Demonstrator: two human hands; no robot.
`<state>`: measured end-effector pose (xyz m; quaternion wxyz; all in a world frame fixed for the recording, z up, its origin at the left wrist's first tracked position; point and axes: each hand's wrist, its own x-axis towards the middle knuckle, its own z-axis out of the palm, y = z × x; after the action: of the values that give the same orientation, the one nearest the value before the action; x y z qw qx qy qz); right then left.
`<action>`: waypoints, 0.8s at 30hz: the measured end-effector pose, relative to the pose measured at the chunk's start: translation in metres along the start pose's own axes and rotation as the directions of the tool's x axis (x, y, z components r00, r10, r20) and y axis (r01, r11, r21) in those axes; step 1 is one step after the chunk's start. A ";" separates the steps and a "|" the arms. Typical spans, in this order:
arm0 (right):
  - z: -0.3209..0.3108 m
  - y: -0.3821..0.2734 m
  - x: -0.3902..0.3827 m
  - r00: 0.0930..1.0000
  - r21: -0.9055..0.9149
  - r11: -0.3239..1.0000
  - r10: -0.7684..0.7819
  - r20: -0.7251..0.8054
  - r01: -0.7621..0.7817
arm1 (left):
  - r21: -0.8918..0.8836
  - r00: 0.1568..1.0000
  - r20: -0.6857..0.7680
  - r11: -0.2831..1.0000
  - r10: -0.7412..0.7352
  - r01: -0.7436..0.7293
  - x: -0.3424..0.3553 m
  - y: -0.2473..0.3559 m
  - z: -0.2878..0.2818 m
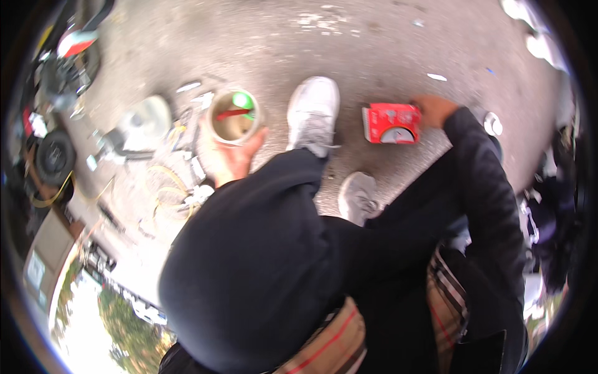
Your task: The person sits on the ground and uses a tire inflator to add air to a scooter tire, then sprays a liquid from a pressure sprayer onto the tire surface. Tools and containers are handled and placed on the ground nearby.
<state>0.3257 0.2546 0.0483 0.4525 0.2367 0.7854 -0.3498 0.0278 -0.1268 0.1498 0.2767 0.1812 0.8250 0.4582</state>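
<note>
My left hand point(233, 157) is wrapped round a pale cylindrical container point(232, 131), its open top facing up. Inside it lie a round green and white thing point(242, 100) and a red strip-like piece point(230, 115). On the right, my right hand point(434, 111) grips the end of a red box point(391, 116) with a pale rounded patch on its side. Most of that hand's fingers are hidden behind the box. Whether the box touches the ground, I cannot tell.
My white shoes point(313, 109) stand on the paved ground between both hands. Around the left hand lie a yellowish hose point(167, 181), a pale round part point(148, 118) and scattered scraps. A black wheel point(56, 156) is at the far left. A small white round object point(493, 123) sits beyond my right wrist.
</note>
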 end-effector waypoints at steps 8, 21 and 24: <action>-0.014 0.258 -0.073 0.586 -0.011 0.875 0.316 -0.746 -0.485 | -0.056 0.858 -0.509 0.997 -0.071 0.049 -0.053 -0.107 -0.097; -0.049 0.211 -0.070 0.626 0.496 0.864 0.437 -0.646 -0.092 | -0.170 0.321 -0.938 0.981 -0.132 -0.095 -0.043 -0.194 -0.239; -0.099 0.077 -0.055 0.646 0.383 0.898 0.162 -0.746 0.217 | -0.111 0.213 -0.974 0.977 -0.072 -0.180 -0.027 -0.235 -0.259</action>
<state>0.3517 0.3767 0.1047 0.0086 0.4448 0.8052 -0.3919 -0.1226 -0.4324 0.0667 -0.3009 -0.1459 0.7580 0.5600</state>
